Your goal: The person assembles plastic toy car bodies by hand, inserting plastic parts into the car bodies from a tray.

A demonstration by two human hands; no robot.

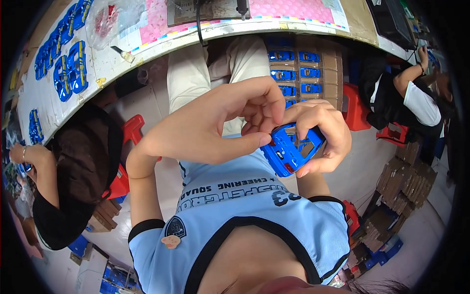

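you hold one blue toy car shell (290,149) in front of your chest, above your lap. your right hand (320,132) wraps it in a narrow grip; your left hand (220,122) pinches its near edge between thumb and fingers. if either pinch loosens, it could drop to the floor. eight or so more blue shells sit in the cardboard tray (333,63) below the counter (147,36).

Both hands (274,125) grip a blue toy car shell (290,149)
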